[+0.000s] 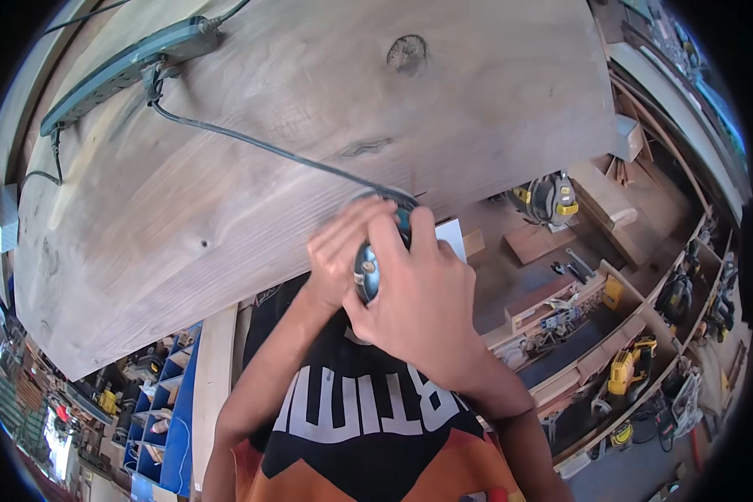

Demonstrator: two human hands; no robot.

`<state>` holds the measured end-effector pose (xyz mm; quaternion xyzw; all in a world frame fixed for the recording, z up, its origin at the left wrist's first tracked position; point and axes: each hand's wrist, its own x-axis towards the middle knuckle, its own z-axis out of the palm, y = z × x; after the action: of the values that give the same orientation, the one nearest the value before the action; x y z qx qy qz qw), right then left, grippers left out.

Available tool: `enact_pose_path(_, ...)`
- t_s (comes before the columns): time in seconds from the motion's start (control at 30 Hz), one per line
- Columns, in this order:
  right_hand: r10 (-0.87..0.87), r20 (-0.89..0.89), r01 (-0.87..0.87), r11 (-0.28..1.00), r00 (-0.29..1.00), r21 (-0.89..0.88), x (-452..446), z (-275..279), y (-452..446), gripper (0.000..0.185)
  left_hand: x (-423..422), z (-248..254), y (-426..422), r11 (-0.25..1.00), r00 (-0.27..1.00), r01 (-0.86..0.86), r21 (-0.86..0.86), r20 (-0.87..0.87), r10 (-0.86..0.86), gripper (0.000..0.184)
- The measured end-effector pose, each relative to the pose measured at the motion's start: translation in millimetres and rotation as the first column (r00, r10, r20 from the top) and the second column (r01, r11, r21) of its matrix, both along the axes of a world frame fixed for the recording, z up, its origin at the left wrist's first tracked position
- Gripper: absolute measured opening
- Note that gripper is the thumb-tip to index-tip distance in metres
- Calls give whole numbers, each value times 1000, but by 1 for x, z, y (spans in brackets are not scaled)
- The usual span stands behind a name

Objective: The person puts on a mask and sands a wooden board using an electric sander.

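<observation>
Both of my hands are wrapped round a dark teal, corded power tool [366, 272] at the near edge of a large wooden board [268, 184]. On the left side of the tool lies my left hand [339, 255], its fingers slightly blurred. My right hand [422, 289] grips it from the right and above, hiding most of its body. A dark cable [259, 144] runs from the tool across the board to a power strip [125, 67] at the upper left. Part of a white flat piece [452, 238] shows just beyond my right hand.
To the right, a yellow and black power tool [546, 199] stands near wood blocks [602, 197]. Wooden compartments hold hand tools and a yellow drill [630, 368]. At the lower left is a blue shelf unit [176, 418]. The board has a knot [407, 54].
</observation>
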<state>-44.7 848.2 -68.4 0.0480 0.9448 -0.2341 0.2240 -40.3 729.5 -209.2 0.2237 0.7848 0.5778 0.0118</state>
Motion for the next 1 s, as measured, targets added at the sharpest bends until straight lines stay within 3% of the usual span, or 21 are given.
enact_pose_path(0.23, 32, -64, -31, 999, 997, 28, -16, -5, -1, 53, -21, 5, 2, 997, 996, -71, 6, -45, 71, 32)
enact_pose_path(0.4, 47, -4, -47, 999, 999, 26, 0, -2, -14, 55, 3, -3, -10, 996, 995, -90, -20, -48, 89, 33)
enact_pose_path(0.53, -99, -158, 111, 992, 982, 64, 1, -11, -13, 53, -22, -11, -7, 1000, 989, 13, 12, -148, -11, 30)
enact_pose_path(0.57, -141, -186, 157, 984, 972, 79, -4, -13, -8, 53, -34, -11, 0, 997, 986, 29, 77, -168, -16, 38)
enact_pose_path(0.67, -228, -258, 266, 956, 939, 123, -19, -16, 3, 51, -69, -13, 12, 977, 965, 204, 63, -183, -189, 51)
enact_pose_path(0.77, -229, -355, 320, 921, 907, 223, -34, -21, 13, 50, -109, 12, -9, 912, 888, 396, -108, -207, -410, 60)
enact_pose_path(0.83, -200, -417, 343, 890, 887, 302, -34, -22, 15, 51, -131, -1, -40, 893, 841, 344, -289, -330, -430, 65)
enact_pose_path(0.93, -158, -457, 353, 855, 875, 379, -20, -25, 4, 55, -157, -20, -62, 919, 844, 108, -379, -453, -287, 49)
enact_pose_path(1.0, -166, -422, 341, 859, 891, 382, 0, -25, -9, 59, -166, 1, -55, 771, 900, 153, -618, -234, -367, 42)
